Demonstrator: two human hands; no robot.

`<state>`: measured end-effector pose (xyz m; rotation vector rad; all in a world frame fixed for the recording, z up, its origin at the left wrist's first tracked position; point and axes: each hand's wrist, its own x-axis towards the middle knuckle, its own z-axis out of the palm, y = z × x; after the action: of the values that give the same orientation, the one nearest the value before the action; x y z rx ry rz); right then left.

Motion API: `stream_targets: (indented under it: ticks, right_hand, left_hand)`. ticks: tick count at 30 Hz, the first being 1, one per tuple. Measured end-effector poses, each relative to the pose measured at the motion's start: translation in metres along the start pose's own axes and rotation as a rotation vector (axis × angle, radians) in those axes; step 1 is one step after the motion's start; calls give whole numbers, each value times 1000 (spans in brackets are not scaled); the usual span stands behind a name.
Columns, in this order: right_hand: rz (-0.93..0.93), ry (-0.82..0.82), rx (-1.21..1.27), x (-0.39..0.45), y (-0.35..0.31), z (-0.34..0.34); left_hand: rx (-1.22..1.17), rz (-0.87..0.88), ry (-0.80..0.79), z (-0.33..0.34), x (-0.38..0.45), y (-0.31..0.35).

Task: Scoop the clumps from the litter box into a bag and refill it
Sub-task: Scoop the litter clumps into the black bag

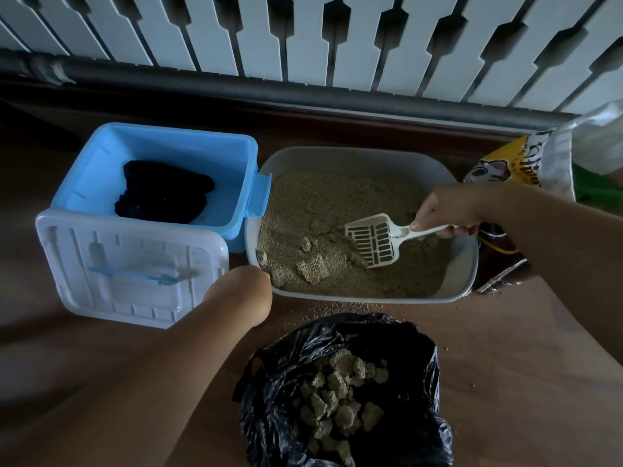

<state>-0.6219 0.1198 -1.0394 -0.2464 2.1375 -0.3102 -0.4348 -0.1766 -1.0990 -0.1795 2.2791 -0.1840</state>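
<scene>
Nearest, clumps fill the black bag (344, 392). Beyond it the right hand (448, 210) pinches the scoop (372, 240) in the litter box (463, 264); left hand (247, 281) grips its near-left rim, fingers hidden. Best slide under the clumps (312, 269), then sift.

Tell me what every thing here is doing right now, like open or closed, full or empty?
Litter box: open tray, part filled with litter, clumps left near the front.
Scoop: tip dug into the litter, held by the right hand.
Left hand: on the box's front left corner, fingers hidden.
Black bag: open, holding clumps.
Blue bin: open, dark bundle inside.
White lid: off, leaning on the bin.
</scene>
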Motion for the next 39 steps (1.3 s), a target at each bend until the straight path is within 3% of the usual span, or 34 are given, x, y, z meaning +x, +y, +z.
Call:
stream_targets:
  ticks: [4,12,17,24,28,30,32,34,39]
  right_hand:
    - [-76,-96,88,12,-1,24]
    - [-156,-111,158,29,-30,87]
    - [-195,33,293,30,-31,126]
    - [-217,97,538,8,-15,111]
    - [-217,148,539,-16,-3,98]
    - [-210,127,604,-27,3,97]
    - [-216,122,623,-37,8,99]
    - [-222,135,625,-47,10,99]
    - [-227,213,603,-63,16,93]
  left_hand:
    - [5,-25,-10,-1,1,3]
    - [-26,-75,-42,-4,0,8]
    - [-31,-58,-63,-5,-2,6]
    - [-136,-15,-41,-4,-12,4]
    - [-415,-84,5,-6,-19,3]
    - [-662,-146,17,-6,-23,3]
    - [-940,-112,-16,-7,-31,4]
    - [-1172,-187,-139,-8,-44,6]
    - [-1110,-132,-256,-9,-62,4]
